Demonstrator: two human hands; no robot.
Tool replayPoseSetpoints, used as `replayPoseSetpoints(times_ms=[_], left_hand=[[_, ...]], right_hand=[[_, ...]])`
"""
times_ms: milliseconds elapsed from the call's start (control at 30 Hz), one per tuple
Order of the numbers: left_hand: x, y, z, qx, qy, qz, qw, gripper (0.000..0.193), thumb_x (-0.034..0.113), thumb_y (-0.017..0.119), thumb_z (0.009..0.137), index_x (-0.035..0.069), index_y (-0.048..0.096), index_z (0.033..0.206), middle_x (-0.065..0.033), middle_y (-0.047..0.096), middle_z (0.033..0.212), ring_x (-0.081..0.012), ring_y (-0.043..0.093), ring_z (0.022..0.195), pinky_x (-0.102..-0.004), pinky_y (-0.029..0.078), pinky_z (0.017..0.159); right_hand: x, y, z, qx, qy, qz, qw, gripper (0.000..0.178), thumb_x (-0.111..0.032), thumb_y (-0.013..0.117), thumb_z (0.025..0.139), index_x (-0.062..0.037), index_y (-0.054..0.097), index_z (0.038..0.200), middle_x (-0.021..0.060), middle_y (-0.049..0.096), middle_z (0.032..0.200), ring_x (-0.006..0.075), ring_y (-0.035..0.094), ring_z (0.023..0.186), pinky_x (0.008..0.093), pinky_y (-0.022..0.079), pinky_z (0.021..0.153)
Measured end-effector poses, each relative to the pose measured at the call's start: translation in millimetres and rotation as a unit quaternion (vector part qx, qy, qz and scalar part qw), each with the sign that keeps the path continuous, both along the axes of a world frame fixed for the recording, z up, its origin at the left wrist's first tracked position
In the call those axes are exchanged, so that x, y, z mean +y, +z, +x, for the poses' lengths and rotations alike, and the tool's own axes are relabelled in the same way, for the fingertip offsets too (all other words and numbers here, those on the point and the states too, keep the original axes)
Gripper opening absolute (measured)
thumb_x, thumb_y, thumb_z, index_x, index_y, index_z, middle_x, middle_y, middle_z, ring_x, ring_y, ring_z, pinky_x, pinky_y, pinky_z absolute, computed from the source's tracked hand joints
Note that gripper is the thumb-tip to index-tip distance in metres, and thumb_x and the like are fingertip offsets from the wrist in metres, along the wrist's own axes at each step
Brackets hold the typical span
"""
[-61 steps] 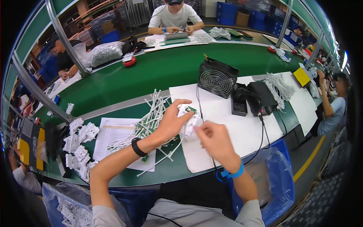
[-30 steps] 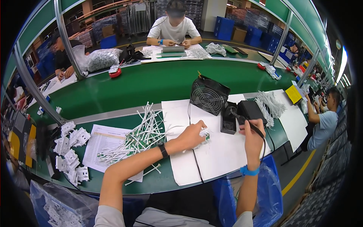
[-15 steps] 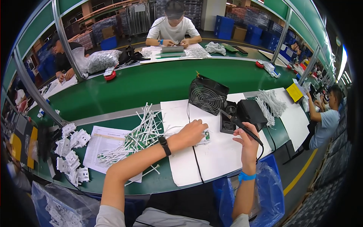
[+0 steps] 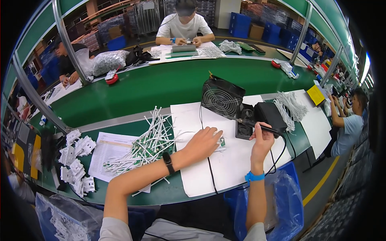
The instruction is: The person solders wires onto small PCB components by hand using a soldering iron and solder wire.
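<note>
My right hand [image 4: 262, 143] grips a black soldering iron [image 4: 267, 128] in a pinch; its tip points left, by the foot of a fan [image 4: 222, 99] with a round wire guard. A black soldering stand [image 4: 244, 130] sits just under the iron. My left hand [image 4: 204, 141] rests on white board with fingers curled over a small white-and-green circuit board piece [image 4: 221, 144], partly hidden by the fingers. To its left lies a heap of green circuit boards with white wires [image 4: 150, 142].
White plastic housings [image 4: 76, 160] pile up at the left by a printed sheet [image 4: 106, 154]. A black box [image 4: 268, 117] and a white wire bundle [image 4: 290, 110] stand at right. Beyond the green belt [image 4: 161, 86] a person works. A lined blue bin [image 4: 295, 193] stands below the right edge.
My right hand has lifted slightly and turned the soldering iron flatter, its tip still left by the stand. My left hand stays almost in place over the small circuit board piece.
</note>
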State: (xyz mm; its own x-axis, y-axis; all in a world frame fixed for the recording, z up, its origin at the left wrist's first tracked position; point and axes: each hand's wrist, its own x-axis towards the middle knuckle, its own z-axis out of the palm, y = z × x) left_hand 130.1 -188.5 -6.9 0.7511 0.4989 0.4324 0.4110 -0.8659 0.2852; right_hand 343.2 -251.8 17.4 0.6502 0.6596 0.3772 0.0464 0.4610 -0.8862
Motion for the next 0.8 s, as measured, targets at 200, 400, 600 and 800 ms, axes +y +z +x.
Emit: replayPoseSetpoints(times_ms=[200, 400, 600, 800], left_hand=[[-22.7, 7.3, -14.0, 0.017, -0.013, 0.012, 1.0, 0.044, 0.015, 0.069, 0.087, 0.001, 0.059, 0.127, -0.0172, 0.056, 0.122, -0.0323, 0.054, 0.113, -0.042, 0.046, 0.096], [-20.0, -6.2, -14.3, 0.043, -0.025, 0.034, 0.998, 0.041, 0.015, 0.068, 0.088, 0.005, 0.059, 0.127, -0.0203, 0.056, 0.124, -0.0361, 0.055, 0.118, -0.0435, 0.047, 0.099], [-8.5, 4.2, -18.4, 0.048, -0.067, 0.035, 0.996, 0.04, 0.012, 0.067, 0.088, 0.006, 0.059, 0.126, -0.0183, 0.056, 0.122, -0.0335, 0.054, 0.116, -0.0415, 0.047, 0.095], [-1.9, 12.3, -18.5, 0.081, -0.088, 0.04, 0.992, 0.039, 0.013, 0.066, 0.088, 0.006, 0.059, 0.125, -0.0171, 0.056, 0.117, -0.0318, 0.055, 0.11, -0.0415, 0.047, 0.094]], right_hand=[[2.3, -30.2, -4.2, -0.061, -0.081, 0.041, 0.994, 0.008, -0.011, 0.058, 0.103, -0.0045, 0.053, 0.102, 0.0002, 0.05, 0.076, 0.0061, 0.047, 0.06, 0.0216, 0.039, 0.054], [-6.5, -61.5, 5.7, -0.227, -0.15, 0.062, 0.96, 0.006, -0.007, 0.055, 0.1, -0.0043, 0.05, 0.1, 0.0009, 0.047, 0.079, 0.006, 0.043, 0.061, 0.0215, 0.035, 0.057], [-11.0, -49.0, -2.3, -0.201, -0.108, 0.062, 0.972, 0.008, -0.007, 0.057, 0.098, -0.0039, 0.05, 0.096, 0.001, 0.046, 0.079, 0.0075, 0.043, 0.065, 0.0225, 0.035, 0.06], [-23.0, -47.8, -4.0, -0.261, -0.095, 0.005, 0.96, 0.007, -0.005, 0.057, 0.095, -0.0037, 0.05, 0.094, 0.001, 0.046, 0.084, 0.0091, 0.044, 0.075, 0.0241, 0.038, 0.067]])
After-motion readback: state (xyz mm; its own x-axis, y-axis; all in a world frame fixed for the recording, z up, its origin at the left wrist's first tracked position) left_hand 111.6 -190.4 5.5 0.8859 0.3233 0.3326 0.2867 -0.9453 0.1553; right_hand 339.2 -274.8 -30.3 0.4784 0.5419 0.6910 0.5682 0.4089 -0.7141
